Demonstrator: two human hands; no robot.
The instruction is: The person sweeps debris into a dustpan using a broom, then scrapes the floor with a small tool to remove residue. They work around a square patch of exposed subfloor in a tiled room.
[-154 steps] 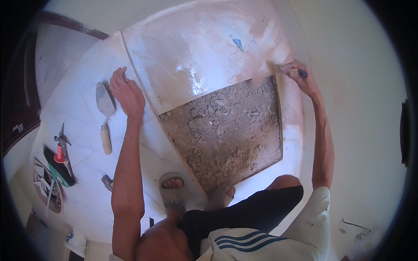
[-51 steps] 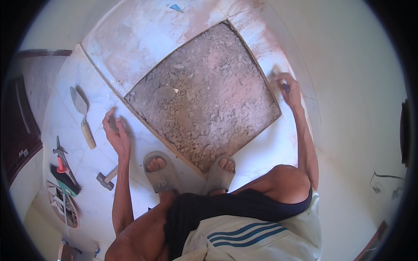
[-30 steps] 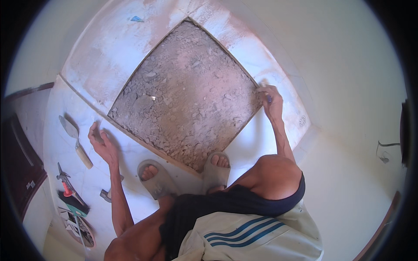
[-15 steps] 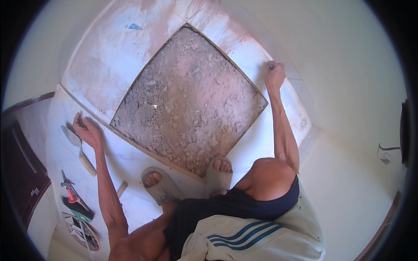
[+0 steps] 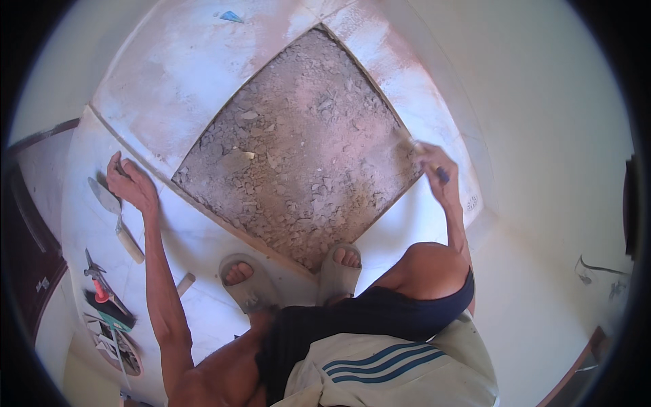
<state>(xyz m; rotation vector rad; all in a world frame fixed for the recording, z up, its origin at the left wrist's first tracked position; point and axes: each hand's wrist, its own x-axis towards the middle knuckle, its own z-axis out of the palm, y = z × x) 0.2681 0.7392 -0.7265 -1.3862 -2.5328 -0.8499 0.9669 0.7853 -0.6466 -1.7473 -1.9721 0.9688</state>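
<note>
My right hand (image 5: 441, 173) is closed around a small tool with a dark blue handle end (image 5: 443, 175). The tool's far end is blurred over the right corner of a square opening of broken rubble (image 5: 298, 156) in the tiled floor, so its kind is unclear. My left hand (image 5: 132, 184) holds nothing, its fingers loosely bent and somewhat apart, over the white tiles left of the opening. Beside it lies a trowel (image 5: 106, 197) with a pale wooden handle. Both my sandalled feet (image 5: 251, 278) stand near the opening's lower corner.
Lower left lie a hammer-like tool with a red grip (image 5: 102, 292), a green brush (image 5: 112, 319) and a round container of scraps (image 5: 139, 363). A short rod (image 5: 185, 283) lies near my left forearm. A blue scrap (image 5: 231, 16) lies far off; a drain (image 5: 471, 202) sits right.
My right hand has come nearer, from the far right tiles to the opening's right corner, with the blue-ended tool. My left hand's fingers are more curled. The view has shifted slightly.
</note>
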